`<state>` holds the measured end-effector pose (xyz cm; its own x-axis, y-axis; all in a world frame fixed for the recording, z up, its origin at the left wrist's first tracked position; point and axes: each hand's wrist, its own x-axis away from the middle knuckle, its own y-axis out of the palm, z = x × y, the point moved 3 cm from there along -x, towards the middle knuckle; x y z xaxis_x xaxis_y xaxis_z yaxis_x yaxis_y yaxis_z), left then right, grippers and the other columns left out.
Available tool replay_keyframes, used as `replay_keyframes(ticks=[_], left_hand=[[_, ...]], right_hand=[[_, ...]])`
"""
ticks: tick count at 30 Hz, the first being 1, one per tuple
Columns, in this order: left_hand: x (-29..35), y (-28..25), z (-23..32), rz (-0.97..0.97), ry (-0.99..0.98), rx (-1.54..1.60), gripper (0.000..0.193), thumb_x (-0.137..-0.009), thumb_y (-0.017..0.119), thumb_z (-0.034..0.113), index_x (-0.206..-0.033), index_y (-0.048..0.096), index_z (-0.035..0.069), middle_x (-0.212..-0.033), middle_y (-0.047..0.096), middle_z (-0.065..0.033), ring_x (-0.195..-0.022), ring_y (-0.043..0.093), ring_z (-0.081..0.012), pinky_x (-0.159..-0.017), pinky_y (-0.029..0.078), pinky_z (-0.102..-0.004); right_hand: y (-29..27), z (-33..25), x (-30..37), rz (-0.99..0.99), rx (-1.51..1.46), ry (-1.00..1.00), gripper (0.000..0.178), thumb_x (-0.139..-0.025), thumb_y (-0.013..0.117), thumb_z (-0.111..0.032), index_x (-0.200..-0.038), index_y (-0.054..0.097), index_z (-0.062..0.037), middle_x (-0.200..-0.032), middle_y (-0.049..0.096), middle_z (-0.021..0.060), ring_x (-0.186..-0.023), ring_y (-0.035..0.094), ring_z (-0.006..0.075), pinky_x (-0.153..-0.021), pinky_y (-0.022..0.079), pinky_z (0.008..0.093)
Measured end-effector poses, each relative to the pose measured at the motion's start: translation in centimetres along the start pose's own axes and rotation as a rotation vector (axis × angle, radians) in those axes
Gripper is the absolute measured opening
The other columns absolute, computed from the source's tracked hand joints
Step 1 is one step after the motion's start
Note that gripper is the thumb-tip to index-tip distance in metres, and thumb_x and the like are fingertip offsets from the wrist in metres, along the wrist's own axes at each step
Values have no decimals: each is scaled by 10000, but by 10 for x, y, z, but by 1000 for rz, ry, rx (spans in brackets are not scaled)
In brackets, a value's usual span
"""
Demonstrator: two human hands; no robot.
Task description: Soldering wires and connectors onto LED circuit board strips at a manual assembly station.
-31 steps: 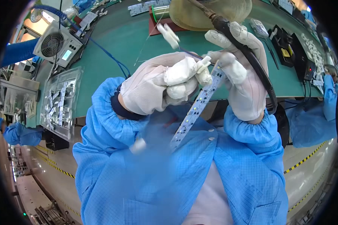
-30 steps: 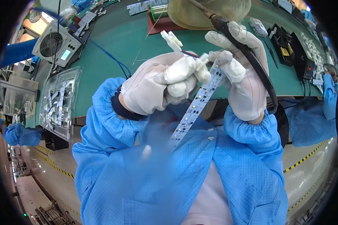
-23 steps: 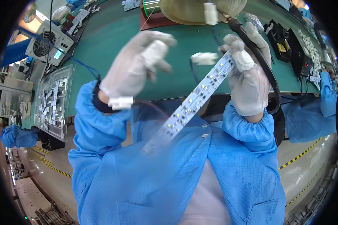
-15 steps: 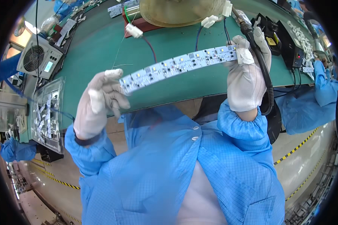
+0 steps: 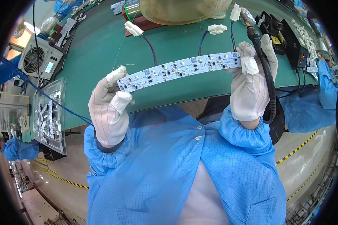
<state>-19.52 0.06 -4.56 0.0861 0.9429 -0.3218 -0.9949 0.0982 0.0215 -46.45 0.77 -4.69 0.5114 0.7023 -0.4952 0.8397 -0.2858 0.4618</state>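
A curved white LED circuit board (image 5: 181, 69) is held up over the green bench, its component side showing. My left hand (image 5: 109, 112), in a white glove with taped fingertips, pinches its left end between thumb and finger. At the other end, my gloved right hand (image 5: 248, 88) grips the board. A soldering iron (image 5: 254, 35) with a thick black cable also lies in that hand, passing between the fingers and down past the wrist. Red, blue and dark wires with white connectors (image 5: 133, 28) run from the board's far edge.
A solder wire spool (image 5: 133, 11) on a red stand and a large yellowish bowl-like cover (image 5: 184, 11) stand at the back. To the left are a fan unit (image 5: 40, 56) and a clear tray (image 5: 49, 114) of boards. A black box (image 5: 294, 45) stands right.
My left hand has moved right and closed its thumb and finger on the board's left end. Both the board and my right hand have shifted slightly right and down.
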Motion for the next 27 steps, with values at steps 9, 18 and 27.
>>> replay_keyframes(ticks=[9,18,27], left_hand=[[-1,-11,-8,44,7,2,484,-824,662,207,-1220,510,-25,-1056,588,-107,-801,583,-132,-629,473,-233],[-1,-7,1,2,81,89,450,-753,673,-9,-1169,519,-87,-1088,610,-157,-935,603,-184,-800,486,-273],[5,-12,12,69,423,-322,515,-653,767,261,-1062,618,-14,-945,659,-111,-813,632,-179,-708,500,-261]], right_hand=[[-1,5,2,-27,-63,78,494,-856,623,-91,-1284,387,-22,-1258,486,112,-1046,553,213,-933,473,354],[-1,1,2,-93,-34,84,619,-845,639,-162,-1354,312,-28,-1105,573,153,-989,576,230,-796,507,332],[7,2,8,-19,92,155,499,-919,512,-56,-1374,309,-82,-1174,544,182,-1071,545,233,-924,468,364]])
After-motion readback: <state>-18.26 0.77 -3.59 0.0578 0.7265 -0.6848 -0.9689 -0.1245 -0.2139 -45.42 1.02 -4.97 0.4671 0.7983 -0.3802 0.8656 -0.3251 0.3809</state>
